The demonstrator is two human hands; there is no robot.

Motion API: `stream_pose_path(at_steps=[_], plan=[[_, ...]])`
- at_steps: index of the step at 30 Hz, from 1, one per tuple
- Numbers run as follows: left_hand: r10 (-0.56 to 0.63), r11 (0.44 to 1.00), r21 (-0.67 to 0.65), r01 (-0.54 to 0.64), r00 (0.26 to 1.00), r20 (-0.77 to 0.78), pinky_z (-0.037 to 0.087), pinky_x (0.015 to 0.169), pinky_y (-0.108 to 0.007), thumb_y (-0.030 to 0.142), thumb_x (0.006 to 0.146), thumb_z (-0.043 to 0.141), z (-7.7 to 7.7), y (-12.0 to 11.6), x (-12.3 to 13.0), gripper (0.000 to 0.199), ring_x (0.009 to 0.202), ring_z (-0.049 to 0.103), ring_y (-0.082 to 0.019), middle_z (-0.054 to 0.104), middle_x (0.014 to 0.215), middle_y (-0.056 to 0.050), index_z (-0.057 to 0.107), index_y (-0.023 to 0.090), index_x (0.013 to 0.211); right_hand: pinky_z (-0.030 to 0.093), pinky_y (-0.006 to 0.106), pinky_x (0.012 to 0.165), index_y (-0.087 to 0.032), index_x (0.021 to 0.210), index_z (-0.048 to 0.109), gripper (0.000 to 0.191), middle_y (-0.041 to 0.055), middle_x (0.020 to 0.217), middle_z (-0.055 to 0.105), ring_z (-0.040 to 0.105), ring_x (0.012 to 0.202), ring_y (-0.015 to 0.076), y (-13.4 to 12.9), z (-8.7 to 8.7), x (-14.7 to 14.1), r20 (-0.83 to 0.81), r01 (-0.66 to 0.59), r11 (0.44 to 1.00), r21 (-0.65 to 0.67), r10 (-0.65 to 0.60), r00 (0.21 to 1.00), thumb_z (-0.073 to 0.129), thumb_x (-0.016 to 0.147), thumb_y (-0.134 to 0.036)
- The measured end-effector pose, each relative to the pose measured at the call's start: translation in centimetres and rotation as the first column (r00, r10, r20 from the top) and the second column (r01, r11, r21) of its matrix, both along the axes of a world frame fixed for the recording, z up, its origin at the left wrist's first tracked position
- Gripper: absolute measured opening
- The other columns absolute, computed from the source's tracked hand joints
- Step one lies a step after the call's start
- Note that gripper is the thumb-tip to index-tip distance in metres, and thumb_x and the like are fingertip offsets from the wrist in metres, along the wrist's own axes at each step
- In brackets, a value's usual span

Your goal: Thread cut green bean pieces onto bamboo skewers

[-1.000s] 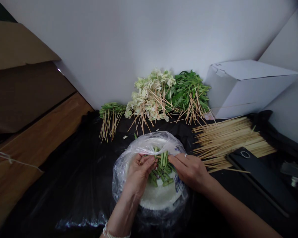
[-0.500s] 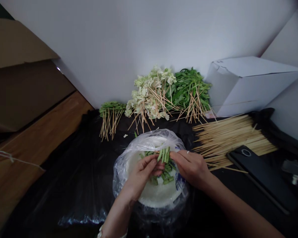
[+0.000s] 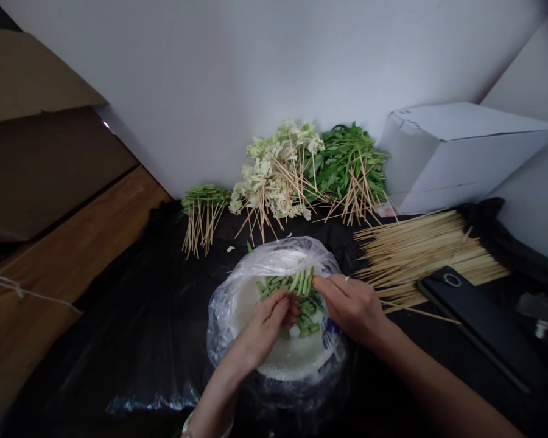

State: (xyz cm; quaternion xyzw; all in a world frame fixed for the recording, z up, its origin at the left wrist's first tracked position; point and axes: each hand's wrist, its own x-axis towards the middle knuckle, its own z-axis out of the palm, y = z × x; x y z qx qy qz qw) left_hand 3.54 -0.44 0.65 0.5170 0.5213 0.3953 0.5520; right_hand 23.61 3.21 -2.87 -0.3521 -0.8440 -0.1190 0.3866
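Observation:
Short green bean pieces [image 3: 302, 281] sit side by side above the bowl, at the fingertips of my right hand [image 3: 351, 301]. That hand is closed round what appears to be the skewer they are threaded on; its shaft is mostly hidden in the grip. My left hand [image 3: 267, 319] is just left of and below the row, thumb and fingers pinched together; whatever lies between them is hidden. Below both hands, a white bowl [image 3: 283, 369] wrapped in clear plastic [image 3: 219, 322] holds loose cut green beans [image 3: 308, 331].
Skewered beans [image 3: 205, 198], pale cabbage-like leaves [image 3: 274, 164] and dark leafy greens [image 3: 349, 152] lie along the wall. Bare bamboo skewers [image 3: 420, 252] are spread at right, with a phone [image 3: 475, 328] partly over them. A white box [image 3: 475, 152] stands behind. Black plastic sheet [image 3: 155, 340] lies underneath.
My left hand has drawn slightly down, away from the bean row, and its fingers have curled in more. My right hand has barely moved.

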Motion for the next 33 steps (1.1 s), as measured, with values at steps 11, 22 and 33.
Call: stream_pose_path(at_steps=[11,22,33], plan=[[0.104,0.992,0.068,-0.102,0.994,-0.03,0.047,0.061,-0.027,0.018,0.074,0.074,-0.3,0.8,-0.1,0.021,0.068,0.063,-0.021,0.073,0.078,-0.006,0.078,0.022,0.095,0.044,0.023,0.064,-0.014,0.098,0.067,0.021,0.0022,0.07,0.062,0.059,0.066,0.0115,0.0,0.1,-0.1,-0.004,0.034,0.999,0.011,-0.034,0.999,0.047,0.094,-0.009],[0.076,0.95,0.297,0.094,0.854,-0.515,0.033,0.06,-0.03,0.02,0.091,0.047,-0.1,0.2,1.0,0.027,0.06,0.05,-0.019,0.055,0.064,-0.001,0.052,0.023,0.066,0.042,0.025,0.062,-0.013,0.098,0.066,0.023,0.0014,0.066,0.06,0.057,0.063,0.0119,-0.1,0.0,-0.1,0.01,0.025,1.0,-0.008,-0.025,1.0,0.044,0.096,-0.009],[0.114,0.914,0.369,0.169,0.767,-0.632,0.03,0.062,-0.03,0.013,0.088,0.038,0.0,0.1,0.8,0.026,0.063,0.047,-0.017,0.044,0.062,0.001,0.035,0.023,0.064,0.046,0.024,0.067,-0.014,0.099,0.064,0.019,0.0039,0.075,0.067,0.063,0.068,0.013,-0.2,-0.1,-0.3,-0.11,-0.079,0.995,-0.06,0.072,0.991,0.047,0.094,-0.007]])
